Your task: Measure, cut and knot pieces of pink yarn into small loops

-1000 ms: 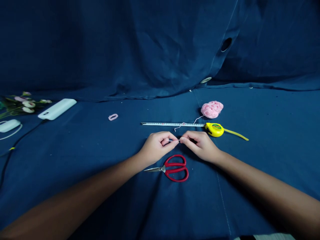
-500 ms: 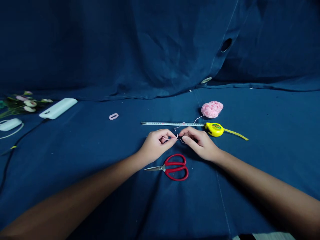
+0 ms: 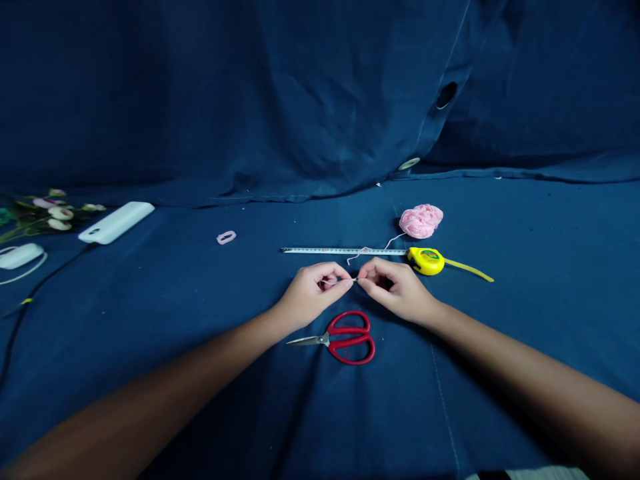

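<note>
tape measure digits (image 3: 324, 251), case label (image 3: 429, 254), both illegible

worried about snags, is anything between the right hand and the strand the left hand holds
Nothing visible: fingertips of the right hand touch the strand beside the left hand. The scissors lie nearer, the tape measure beyond.

Bare right hand (image 3: 397, 288), fingertips parted half a sec ago, is now pinching the thin pale-pink yarn strand (image 3: 355, 279) and the curl's gone straight, back from the front edge of the blue cloth (image 3: 540, 280).
</note>
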A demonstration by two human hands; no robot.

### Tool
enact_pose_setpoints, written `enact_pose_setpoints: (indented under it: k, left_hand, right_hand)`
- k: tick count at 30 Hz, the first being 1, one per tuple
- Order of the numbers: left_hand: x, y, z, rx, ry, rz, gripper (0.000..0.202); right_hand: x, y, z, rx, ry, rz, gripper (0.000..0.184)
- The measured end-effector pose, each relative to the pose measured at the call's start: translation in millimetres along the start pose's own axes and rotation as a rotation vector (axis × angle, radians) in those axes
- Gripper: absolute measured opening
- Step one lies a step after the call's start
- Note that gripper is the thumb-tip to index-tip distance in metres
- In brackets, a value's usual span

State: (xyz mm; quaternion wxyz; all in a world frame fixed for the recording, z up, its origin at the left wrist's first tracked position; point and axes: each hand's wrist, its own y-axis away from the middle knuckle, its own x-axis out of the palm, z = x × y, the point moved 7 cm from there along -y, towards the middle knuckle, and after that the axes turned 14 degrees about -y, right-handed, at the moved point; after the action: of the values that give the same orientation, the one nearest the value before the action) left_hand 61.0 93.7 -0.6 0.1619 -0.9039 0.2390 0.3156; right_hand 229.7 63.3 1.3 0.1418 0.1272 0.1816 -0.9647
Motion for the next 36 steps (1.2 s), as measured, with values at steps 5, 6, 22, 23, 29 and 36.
enact_pose_setpoints:
  k: [5,6,22,23,29,36]
  left_hand:
    - [-0.3,-0.4,-4.9,0.025,0.023,-0.001,0.02]
    - [-0.4,-0.3,-6.0,0.032,0.025,-0.002,0.02]
    - [-0.4,-0.6,-8.8,0.035,-0.019,0.029,0.02]
    - [-0.6,-0.8,-9.1,0.038,-0.023,0.029,0.021]
    - [-0.2,-0.9,-7.4,0.045,-0.033,0.03,0.021]
    - [0.5,-0.7,-5.9,0.034,-0.022,0.036,0.019]
  right_hand:
    - [3.7,-0.7,-1.3,0.025,-0.024,0.059,0.019]
    - [4.3,-0.9,-1.3,0.027,-0.022,0.065,0.019]
    - [4.2,-0.2,-3.5,0.011,-0.03,0.054,0.026]
    - [4.5,-0.4,-3.7,0.012,-0.023,0.053,0.024]
    - [4.6,-0.8,-2.3,0.016,-0.012,0.042,0.022]
    - [1.4,-0.4,-1.7,0.02,0.012,0.035,0.016]
